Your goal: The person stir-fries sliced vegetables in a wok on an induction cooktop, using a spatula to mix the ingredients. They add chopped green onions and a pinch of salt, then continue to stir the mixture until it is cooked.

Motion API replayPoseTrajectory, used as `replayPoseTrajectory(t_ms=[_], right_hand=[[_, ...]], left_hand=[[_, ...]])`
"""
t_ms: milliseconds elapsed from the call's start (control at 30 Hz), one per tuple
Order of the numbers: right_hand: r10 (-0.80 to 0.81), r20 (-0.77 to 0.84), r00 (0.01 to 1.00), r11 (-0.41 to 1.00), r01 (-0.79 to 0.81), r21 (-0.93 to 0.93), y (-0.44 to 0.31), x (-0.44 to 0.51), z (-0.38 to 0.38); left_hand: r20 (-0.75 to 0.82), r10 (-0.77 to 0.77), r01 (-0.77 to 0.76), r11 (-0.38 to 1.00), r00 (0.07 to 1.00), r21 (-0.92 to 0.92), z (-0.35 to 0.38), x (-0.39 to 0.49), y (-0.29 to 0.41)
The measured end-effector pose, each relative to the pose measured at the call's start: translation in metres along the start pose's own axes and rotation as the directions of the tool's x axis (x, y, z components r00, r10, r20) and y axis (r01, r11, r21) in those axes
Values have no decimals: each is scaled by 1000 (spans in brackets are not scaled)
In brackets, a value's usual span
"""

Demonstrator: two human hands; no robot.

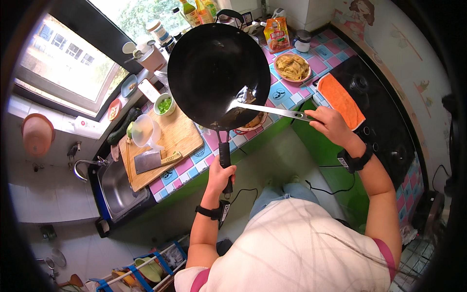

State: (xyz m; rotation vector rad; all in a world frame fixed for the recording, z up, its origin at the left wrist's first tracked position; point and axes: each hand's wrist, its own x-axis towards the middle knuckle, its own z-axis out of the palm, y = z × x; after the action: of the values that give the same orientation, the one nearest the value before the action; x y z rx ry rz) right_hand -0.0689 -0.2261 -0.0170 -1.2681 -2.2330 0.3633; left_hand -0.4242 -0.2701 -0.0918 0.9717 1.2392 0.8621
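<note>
My left hand (220, 175) grips the black handle (224, 151) of a large wok (215, 73), raised above the counter's front edge. A metal cooking spatula (273, 109) is held near its handle end by my right hand (332, 124). Its working end reaches into the wok's lower right side, where shiny highlights and some brownish residue show. Partly hidden under that side of the wok is a red-rimmed bowl (261, 122) with brownish food in it. How much of the bowl the wok covers, I cannot tell.
On the left, a cleaver (147, 161) and a clear plastic funnel-like vessel (146, 131) lie on a wooden cutting board (186, 137), beside a bowl of chopped greens (164, 105). Behind the wok stand bottles (191, 14). A bowl of potato-like strips (292, 68) and an orange cloth (341, 100) are right, near the cooktop (379, 95).
</note>
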Motion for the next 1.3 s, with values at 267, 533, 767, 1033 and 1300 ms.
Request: replayPoseTrajectory(t_ms=[267,533,767,1033,1300], right_hand=[[35,-79,996,996,-42,-85,14,0,5],[29,-92,995,998,-35,-60,16,5,35],[71,-29,997,991,-74,-108,31,-15,18],[120,-11,993,967,-115,227,23,0,18],[38,33,999,975,-44,217,37,3,23]], left_hand=[[-83,75,-68,994,994,86,4,6,-4],[-143,136,-93,957,980,274,0,3,-7],[-185,172,-91,920,968,381,-7,2,-13],[-198,189,-90,902,962,421,-12,3,-14],[-193,181,-88,908,964,410,-12,3,-11]])
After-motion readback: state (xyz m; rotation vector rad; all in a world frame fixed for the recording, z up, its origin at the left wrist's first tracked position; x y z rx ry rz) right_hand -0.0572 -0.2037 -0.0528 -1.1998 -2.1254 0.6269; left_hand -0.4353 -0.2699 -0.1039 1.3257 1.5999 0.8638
